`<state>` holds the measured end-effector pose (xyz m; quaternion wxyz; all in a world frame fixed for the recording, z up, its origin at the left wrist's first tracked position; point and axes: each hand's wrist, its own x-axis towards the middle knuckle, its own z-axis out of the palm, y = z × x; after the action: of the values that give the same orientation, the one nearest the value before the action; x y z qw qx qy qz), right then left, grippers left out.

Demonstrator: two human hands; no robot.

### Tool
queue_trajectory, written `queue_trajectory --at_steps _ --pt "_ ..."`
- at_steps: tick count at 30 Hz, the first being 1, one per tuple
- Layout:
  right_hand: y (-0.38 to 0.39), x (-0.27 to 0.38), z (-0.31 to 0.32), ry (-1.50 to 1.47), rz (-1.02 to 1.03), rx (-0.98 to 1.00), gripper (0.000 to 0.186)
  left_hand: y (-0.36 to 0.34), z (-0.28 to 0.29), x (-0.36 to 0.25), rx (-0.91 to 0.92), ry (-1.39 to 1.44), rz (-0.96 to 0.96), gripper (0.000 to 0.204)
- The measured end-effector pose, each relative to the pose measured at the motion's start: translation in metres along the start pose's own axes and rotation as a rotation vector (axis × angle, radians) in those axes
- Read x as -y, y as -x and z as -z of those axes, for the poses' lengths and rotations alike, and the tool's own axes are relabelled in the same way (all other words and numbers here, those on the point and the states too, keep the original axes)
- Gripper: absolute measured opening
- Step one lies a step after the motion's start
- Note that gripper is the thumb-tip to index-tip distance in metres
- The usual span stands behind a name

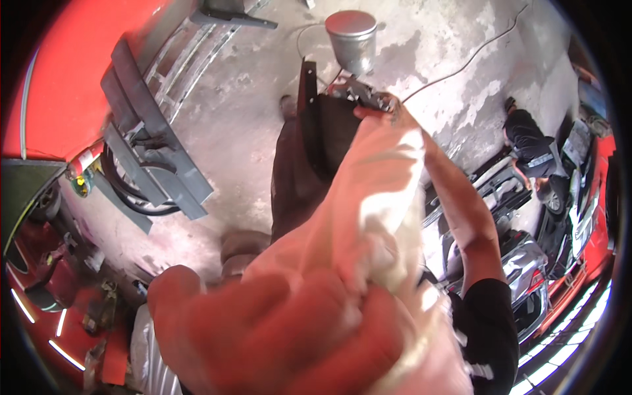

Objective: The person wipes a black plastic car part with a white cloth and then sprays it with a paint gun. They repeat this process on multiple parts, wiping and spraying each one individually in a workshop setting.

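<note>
Close to the camera, my left hand [276, 329] is large and motion-blurred, its fingers curled round a gathered part of a pale cloth [378, 191]. The cloth runs from there up to my right hand [395, 113], which is closed at its far end. My bare right forearm passes behind the cloth from a short black sleeve. Just beyond the right hand's fingers is a small dark-and-metal piece [359, 92]; I cannot tell whether that hand touches it. A long black strip with small holes [309, 118] stands upright left of the cloth.
A lidded metal can [352, 43] stands on the worn concrete floor, near a thin cable [474, 62]. Grey trim panels [155, 138] lie left beside a red car body [72, 72]. At right, another person [530, 145] crouches among car parts [520, 257].
</note>
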<state>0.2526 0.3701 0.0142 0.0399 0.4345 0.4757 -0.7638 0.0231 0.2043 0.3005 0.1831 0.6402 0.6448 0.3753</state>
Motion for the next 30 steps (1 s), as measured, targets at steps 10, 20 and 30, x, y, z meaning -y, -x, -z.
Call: queue_trajectory --at_steps 10,20,30 --pt "-0.018 -0.044 0.007 1.094 0.339 0.035 0.047 0.022 0.020 0.035 0.098 -0.133 -0.011 0.040" --pt "0.014 0.028 -0.038 0.416 0.080 -0.046 0.039 0.136 -0.250 0.304 -0.389 1.398 1.025 0.046" --pt "0.015 0.015 -0.056 0.536 0.056 -0.221 0.054 0.144 -0.282 0.310 -0.352 1.634 0.982 0.052"
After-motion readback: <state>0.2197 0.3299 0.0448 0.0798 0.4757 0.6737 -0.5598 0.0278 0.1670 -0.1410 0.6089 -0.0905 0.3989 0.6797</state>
